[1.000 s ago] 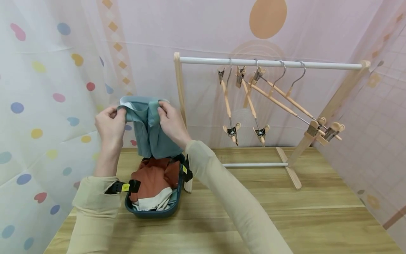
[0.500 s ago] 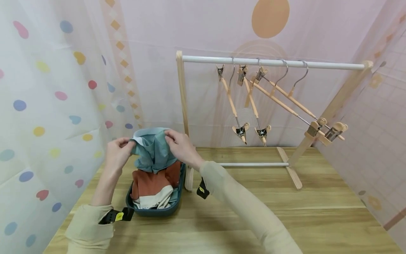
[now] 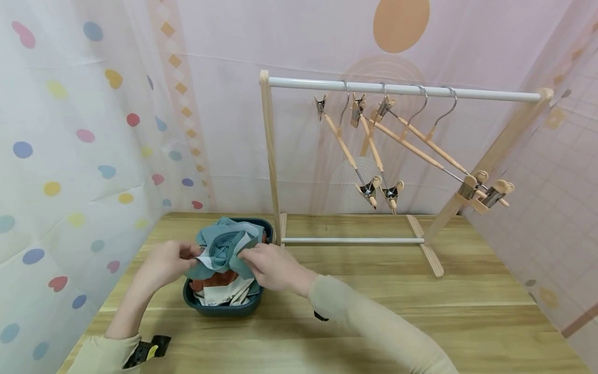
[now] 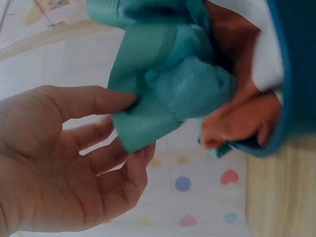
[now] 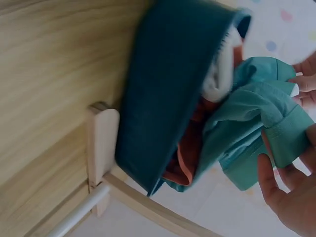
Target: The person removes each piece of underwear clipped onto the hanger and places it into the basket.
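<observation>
A pair of teal pants (image 3: 223, 240) lies bunched over the top of a dark blue-green basin (image 3: 224, 311), its waistband held spread. My left hand (image 3: 170, 264) pinches the left side of the waistband; the left wrist view shows the thumb on the cloth (image 4: 143, 98) and the fingers behind it. At the opposite side my right hand (image 3: 276, 267) pinches the band between thumb and fingers. Beneath the pants, a rust-and-white garment (image 3: 224, 291) fills the basin. How the pant legs lie is hidden by the folds.
A wooden rack (image 3: 270, 156) with a white rail (image 3: 308, 84) stands right of the basin, its foot close by. Several clip hangers (image 3: 343, 143) hang from the rail. A patterned curtain (image 3: 93, 156) backs the wooden table (image 3: 355, 301).
Both hands have come down with the pants, from above the basin onto its contents. The pant legs, hanging down a second ago, are now crumpled under the waistband.
</observation>
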Demonstrator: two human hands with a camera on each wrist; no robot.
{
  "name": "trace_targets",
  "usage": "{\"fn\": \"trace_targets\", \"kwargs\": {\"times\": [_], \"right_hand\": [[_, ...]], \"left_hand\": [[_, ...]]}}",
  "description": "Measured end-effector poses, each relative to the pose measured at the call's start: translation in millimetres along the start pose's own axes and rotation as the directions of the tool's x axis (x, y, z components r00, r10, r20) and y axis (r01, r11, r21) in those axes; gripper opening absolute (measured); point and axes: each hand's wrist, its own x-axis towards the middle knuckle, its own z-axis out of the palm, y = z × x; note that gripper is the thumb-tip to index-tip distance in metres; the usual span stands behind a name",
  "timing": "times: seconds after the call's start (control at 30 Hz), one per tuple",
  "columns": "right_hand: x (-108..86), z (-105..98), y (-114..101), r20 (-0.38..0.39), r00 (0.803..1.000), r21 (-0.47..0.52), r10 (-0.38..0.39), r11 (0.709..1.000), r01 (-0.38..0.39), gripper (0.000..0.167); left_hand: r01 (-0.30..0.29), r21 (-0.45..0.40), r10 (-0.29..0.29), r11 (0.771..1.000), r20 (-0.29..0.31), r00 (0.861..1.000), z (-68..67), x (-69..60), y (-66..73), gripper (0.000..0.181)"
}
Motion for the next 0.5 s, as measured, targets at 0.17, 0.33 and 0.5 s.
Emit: {"fn": "trace_targets", "kwargs": {"times": [0.17, 0.33, 0.5], "right_hand": [[-12.3, 14, -6, 0.045, 0.996, -0.19, -0.074, 0.978, 0.081, 0.024], [-18.9, 29, -10, 0.065, 0.99, -0.332, -0.125, 0.933, 0.139, 0.019], [-19.3, 40, -13, 0.035, 0.983, -0.367, -0.18, 0.913, 0.18, 0.016]], "left_hand": [[-0.005, 0.098, 0.0, 0.995, 0.048, 0.999, 9.8, -4.5, -8.2, 0.009], [0.013, 0.168, -0.03, 0.986, 0.096, 0.995, 22.0, -3.0, -10.0, 0.015], [0.025, 0.227, -0.052, 0.974, 0.114, 0.992, 36.1, -1.3, -5.1, 0.02]]}}
